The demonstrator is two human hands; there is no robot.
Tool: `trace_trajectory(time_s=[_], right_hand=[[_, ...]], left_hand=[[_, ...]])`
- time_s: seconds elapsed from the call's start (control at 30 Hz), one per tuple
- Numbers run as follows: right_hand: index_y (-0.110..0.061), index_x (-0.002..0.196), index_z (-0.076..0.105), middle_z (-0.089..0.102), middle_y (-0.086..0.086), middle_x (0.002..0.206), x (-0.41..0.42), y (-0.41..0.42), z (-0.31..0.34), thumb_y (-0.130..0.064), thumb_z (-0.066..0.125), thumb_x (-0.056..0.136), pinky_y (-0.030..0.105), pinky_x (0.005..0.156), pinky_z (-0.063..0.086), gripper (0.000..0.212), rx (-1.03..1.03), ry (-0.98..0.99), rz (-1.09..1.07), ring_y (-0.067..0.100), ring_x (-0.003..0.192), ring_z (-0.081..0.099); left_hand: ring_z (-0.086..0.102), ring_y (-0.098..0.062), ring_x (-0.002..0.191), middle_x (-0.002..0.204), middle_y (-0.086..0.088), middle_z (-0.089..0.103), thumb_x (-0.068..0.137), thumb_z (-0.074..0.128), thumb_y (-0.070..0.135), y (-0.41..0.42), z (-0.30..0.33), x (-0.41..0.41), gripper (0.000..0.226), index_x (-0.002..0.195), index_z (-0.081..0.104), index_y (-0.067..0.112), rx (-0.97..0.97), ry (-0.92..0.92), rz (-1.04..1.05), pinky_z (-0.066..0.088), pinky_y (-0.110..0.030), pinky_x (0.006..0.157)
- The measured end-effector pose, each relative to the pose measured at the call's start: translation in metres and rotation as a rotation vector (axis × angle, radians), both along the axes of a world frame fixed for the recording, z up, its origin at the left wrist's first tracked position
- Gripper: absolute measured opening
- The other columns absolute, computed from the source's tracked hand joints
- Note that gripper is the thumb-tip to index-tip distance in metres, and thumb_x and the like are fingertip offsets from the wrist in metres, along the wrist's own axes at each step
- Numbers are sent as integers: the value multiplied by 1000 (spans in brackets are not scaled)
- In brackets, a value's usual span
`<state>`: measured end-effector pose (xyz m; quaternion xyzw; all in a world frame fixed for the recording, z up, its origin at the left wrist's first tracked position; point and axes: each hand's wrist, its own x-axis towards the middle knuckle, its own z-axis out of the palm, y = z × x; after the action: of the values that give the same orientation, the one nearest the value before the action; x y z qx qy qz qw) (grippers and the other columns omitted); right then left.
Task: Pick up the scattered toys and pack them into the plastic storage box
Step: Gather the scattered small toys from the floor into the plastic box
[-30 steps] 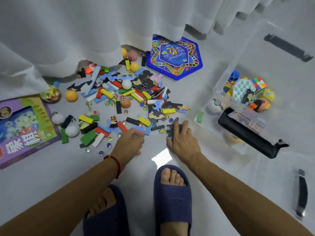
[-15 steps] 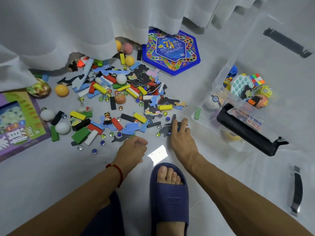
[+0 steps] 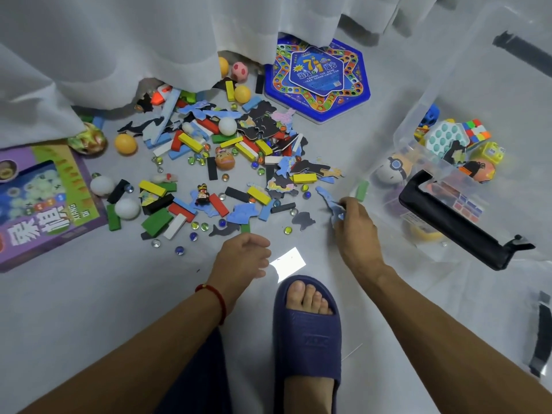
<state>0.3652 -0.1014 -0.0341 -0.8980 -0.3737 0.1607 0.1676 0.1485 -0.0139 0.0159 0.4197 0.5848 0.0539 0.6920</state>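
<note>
Beside the clear storage box (image 3: 400,138), right hand (image 3: 355,225) pinches blue puzzle pieces (image 3: 330,201); left hand (image 3: 242,255) loosely curled, empty.

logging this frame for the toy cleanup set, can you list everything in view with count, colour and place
plastic storage box: one, clear with black handle, right, partly filled with toys
hexagonal game board: one, blue, top centre on floor
purple game box: one, purple and green, left edge
blocks: many, yellow, red, green, black, white, blue, scattered mid floor
puzzle pieces: many, blue and dark, among the blocks
marbles: many, mixed colours, scattered
balls: several, orange, white, pink, left and top
curtain: white, top
slipper: one, navy, bottom centre
left hand: loosely curled, holds nothing
right hand: pinches blue puzzle pieces
</note>
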Motion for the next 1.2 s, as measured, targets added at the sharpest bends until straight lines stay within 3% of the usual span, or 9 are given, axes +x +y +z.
trace_trajectory(time_s=[0.13,0.27,0.5,0.6,0.7,0.83,0.93,1.03,1.2], right_hand=[[-7,128,47,55,17,120,-4,-4,-7,-8,53,98,34,82,44,30,33,-46,66,33,99,56],[4,136,41,42,22,128,-16,-4,-19,-7,50,93,42,97,47,45,-89,-270,317,33,107,47],[8,134,45,49,28,125,-18,-4,-4,13,46,91,42,99,44,43,94,-81,20,40,110,52],[-6,141,42,46,11,137,-45,-14,34,0,45,96,18,102,35,46,284,123,-86,13,118,48],[-22,134,46,48,-6,130,-96,-14,69,0,54,91,10,97,38,49,368,363,191,-8,112,47],[-12,151,36,40,8,153,-138,-1,72,-23,51,95,42,110,38,59,67,161,578,23,135,40],[-25,152,30,37,-4,156,-134,4,83,-54,26,84,41,101,32,75,-89,-9,637,24,130,36],[-29,152,31,33,-9,157,-134,3,92,-53,29,86,43,109,22,70,-59,74,732,21,140,24],[-21,115,68,63,-8,121,-99,7,60,-23,53,94,32,101,45,26,330,299,172,11,113,56]], left_hand=[[67,-22,78,89,-9,70,91,58,1,6,2,-41,15,92,67,13,351,135,144,57,-29,67],[67,-27,81,88,-9,70,91,61,1,3,-4,-79,14,92,68,14,370,227,193,59,-36,72],[67,-25,79,90,-11,70,90,58,-3,-6,2,-59,17,92,67,12,345,94,142,58,-30,67],[71,-25,91,105,-13,71,93,61,11,-11,18,-32,15,107,67,12,166,-140,119,60,-36,73],[63,-33,115,127,-10,64,95,52,49,-10,29,-9,43,131,60,26,-341,-469,252,55,-54,86],[56,-37,124,134,-20,58,94,35,64,-1,18,-12,66,139,54,19,-609,-663,384,46,-51,102],[58,-35,123,136,-21,57,97,34,56,0,5,-25,64,138,54,11,-609,-699,464,52,-49,95],[60,-34,120,134,-19,59,98,34,56,1,-3,-33,64,135,57,10,-628,-733,507,53,-51,92],[65,-34,78,104,-21,67,97,36,55,8,-11,-30,63,98,69,2,-620,-679,555,58,-41,71]])
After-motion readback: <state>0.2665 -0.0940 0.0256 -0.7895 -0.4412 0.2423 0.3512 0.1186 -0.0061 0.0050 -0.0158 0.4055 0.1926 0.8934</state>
